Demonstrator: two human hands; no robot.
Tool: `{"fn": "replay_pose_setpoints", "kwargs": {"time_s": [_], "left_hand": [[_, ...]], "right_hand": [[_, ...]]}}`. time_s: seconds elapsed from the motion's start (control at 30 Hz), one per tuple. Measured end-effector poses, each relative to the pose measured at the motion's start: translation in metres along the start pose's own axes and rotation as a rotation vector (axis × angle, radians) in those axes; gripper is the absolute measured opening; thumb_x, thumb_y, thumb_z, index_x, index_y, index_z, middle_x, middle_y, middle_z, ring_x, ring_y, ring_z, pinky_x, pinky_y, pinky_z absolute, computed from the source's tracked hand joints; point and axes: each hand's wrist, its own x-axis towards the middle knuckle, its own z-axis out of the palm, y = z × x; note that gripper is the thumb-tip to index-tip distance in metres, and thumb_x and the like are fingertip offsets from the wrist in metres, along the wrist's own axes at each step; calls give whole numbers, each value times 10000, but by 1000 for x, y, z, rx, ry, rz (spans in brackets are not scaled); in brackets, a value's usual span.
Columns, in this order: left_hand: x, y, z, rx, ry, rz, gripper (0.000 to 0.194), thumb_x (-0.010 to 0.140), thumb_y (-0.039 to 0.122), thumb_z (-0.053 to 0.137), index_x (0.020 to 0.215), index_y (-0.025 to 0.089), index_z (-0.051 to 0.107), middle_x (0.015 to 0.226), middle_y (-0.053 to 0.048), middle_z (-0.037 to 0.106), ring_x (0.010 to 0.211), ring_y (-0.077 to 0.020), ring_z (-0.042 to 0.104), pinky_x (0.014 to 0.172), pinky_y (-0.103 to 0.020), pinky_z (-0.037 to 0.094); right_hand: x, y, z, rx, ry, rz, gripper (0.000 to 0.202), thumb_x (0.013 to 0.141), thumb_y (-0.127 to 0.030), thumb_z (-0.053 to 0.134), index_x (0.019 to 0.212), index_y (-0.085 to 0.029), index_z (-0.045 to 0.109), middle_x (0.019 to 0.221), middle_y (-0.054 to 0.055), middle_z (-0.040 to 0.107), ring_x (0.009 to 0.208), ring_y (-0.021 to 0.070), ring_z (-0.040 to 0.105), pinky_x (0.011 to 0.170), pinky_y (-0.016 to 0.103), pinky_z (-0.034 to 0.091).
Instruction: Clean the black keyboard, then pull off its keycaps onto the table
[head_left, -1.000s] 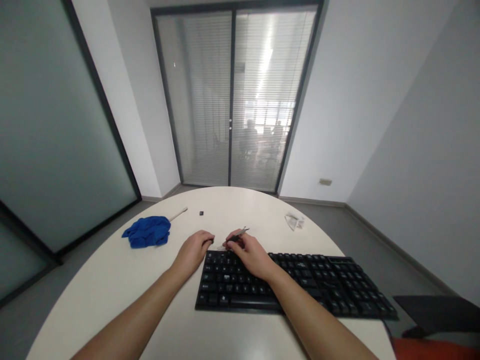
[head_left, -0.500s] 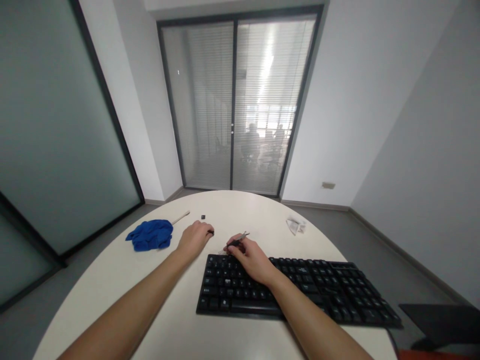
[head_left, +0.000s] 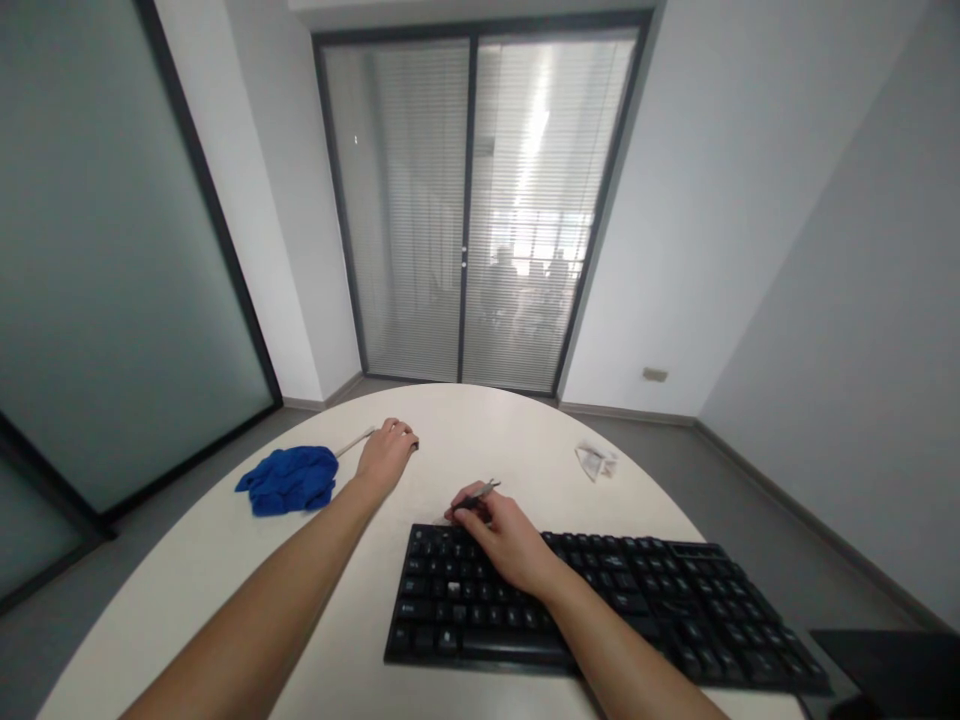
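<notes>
"What was I doing?"
"Apparently placing the small dark piece point(head_left: 415, 446) by your left hand point(head_left: 387, 452), far across the bench point(head_left: 487, 425); I couldn't tell whether you gripped it. The next move seemed to call for lifting away without nudging it."
"And my right?"
"Your right hand point(head_left: 504, 530) gripped a slim tool point(head_left: 486, 490) near the keyboard's point(head_left: 645, 590) far edge."
"Anything in the way?"
"The blue cloth point(head_left: 291, 481) and white stick point(head_left: 354, 443) lay near your left; your right forearm point(head_left: 589, 618) covered some keys."

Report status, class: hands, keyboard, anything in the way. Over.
Left hand beyond keyboard, dark piece at it, grip unclear. Right hand holding tool near keyboard's back edge. Right forearm crosses keyboard; cloth lies apart, left.
</notes>
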Motion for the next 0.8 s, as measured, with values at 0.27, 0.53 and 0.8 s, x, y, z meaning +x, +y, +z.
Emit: {"fn": "replay_pose_setpoints", "kwargs": {"time_s": [0.27,0.53,0.8], "left_hand": [[8,-4,13,6,-9,-34,184,922,204,533,989,213,705,1080,-93,655,1094,-258,488,814,-337,442],[1,-11,14,-4,-28,-65,248,927,187,528,1145,232,638,1153,-76,637,1111,-230,498,906,-337,425],[0,-11,12,3,-39,-71,203,933,191,518,1075,211,661,1109,-83,643,1079,-236,518,906,-332,421]], "right_hand": [[0,0,-1,1,7,5,133,928,-277,533,974,-196,629,924,29,681,848,162,615,768,284,469],[0,-3,-1,7,4,13,134,927,-271,531,996,-205,625,924,34,680,851,170,625,771,295,482],[-1,-2,-2,-25,3,15,142,929,-281,531,994,-201,629,917,34,678,845,169,624,756,288,474]]}}
